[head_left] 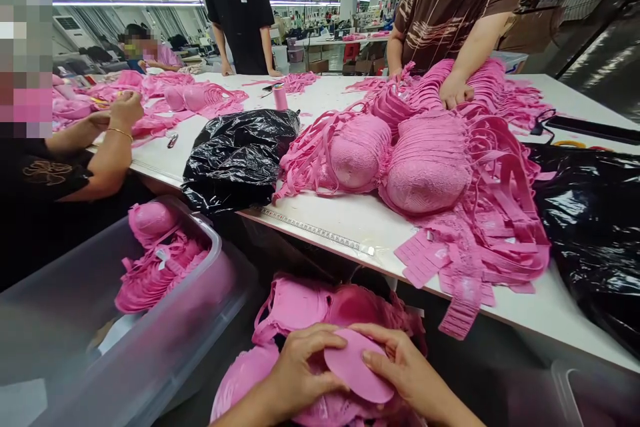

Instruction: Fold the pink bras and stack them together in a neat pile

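Below the near edge of the white table [330,210], at lower centre: both of the wearer's hands on one pink oval pad [353,370]. Left hand [305,363]: fingers bent and narrow on the pad's left side, index finger along the upper edge, thumb low. Right hand [403,360]: thumb flat on the pad's face, remaining fingers curled about the upper right edge; grip narrow. Pad tilted, broad face toward the camera, directly above a heap of pink bras [297,307]. Whether the hands also touch the heap: cannot tell.

Left of the hands: clear plastic bin [216,250] containing a nested bundle of pink bras [157,273].

On the table: large row of nested pink bras [430,170], straps spilling right, some bands hanging over the near edge. Beside it on the left, a crumpled black bag [240,157]; on the right, a second black bag [595,213]. Measuring tape [315,230] lies along the near edge. Spool of pink thread [281,97] upright behind the first bag.

Across the table: person in a brown patterned shirt [445,27], one hand on the row; person in a black shirt [243,20], hands at the far edge. At left, a co-worker's hands [125,110] raised close together; contents too small to tell.
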Demonstrator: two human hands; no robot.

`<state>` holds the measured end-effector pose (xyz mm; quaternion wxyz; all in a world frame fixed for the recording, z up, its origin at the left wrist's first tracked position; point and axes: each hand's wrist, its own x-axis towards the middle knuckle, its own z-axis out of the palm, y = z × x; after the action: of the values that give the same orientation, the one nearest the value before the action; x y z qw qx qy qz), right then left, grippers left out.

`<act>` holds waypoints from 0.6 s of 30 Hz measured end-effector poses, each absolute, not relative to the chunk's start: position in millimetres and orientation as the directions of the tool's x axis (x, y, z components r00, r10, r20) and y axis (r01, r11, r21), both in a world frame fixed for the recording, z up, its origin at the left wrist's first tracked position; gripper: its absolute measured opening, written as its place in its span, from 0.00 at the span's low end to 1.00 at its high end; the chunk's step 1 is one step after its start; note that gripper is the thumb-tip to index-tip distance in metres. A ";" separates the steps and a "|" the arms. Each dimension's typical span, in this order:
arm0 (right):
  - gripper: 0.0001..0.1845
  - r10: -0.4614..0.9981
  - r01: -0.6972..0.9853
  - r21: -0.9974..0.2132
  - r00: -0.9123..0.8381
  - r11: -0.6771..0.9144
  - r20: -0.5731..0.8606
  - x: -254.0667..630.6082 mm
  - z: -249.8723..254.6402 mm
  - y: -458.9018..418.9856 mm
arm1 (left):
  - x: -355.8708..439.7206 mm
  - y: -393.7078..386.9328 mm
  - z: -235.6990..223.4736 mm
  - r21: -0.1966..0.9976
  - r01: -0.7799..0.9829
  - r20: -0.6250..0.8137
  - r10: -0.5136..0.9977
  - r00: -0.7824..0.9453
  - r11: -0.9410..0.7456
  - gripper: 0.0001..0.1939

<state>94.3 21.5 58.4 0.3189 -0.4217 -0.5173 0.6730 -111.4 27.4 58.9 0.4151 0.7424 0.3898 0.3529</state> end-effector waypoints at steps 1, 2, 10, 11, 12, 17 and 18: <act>0.23 0.869 0.028 -0.969 -0.437 -0.245 -0.232 93.9 58.8 21.0 | -110.4 26.2 58.0 0.910 0.262 0.189 0.884 0.427 -0.321 0.18; 0.22 0.871 0.050 -0.972 -0.436 -0.230 -0.228 93.5 59.6 19.9 | -109.2 24.6 56.9 0.927 0.236 0.181 0.898 0.402 -0.293 0.15; 0.36 0.861 0.499 -0.863 -0.401 -0.081 -0.312 95.3 70.4 2.9 | -97.9 17.3 54.2 0.934 0.232 0.205 0.940 0.274 -0.272 0.05; 0.39 0.865 0.548 -0.834 -0.386 -0.065 -0.321 94.6 69.2 1.3 | -96.8 17.2 54.6 0.929 0.248 0.206 0.940 0.271 -0.274 0.05; 0.38 0.872 0.583 -0.811 -0.371 -0.051 -0.321 93.6 67.4 0.2 | -96.0 16.9 54.9 0.924 0.263 0.205 0.941 0.268 -0.276 0.05; 0.28 0.882 0.600 -0.797 -0.339 -0.065 -0.327 90.1 63.5 0.7 | -97.8 12.5 58.5 0.895 0.287 0.248 0.917 0.313 -0.340 0.04; 0.25 0.883 0.591 -0.804 -0.338 -0.072 -0.327 90.3 65.0 1.5 | -99.0 11.9 60.3 0.884 0.286 0.265 0.899 0.348 -0.371 0.03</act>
<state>90.3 1.5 65.0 0.1528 -0.5548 -0.6639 0.4776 -99.0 11.9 60.3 0.3844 0.7254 0.4084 0.3991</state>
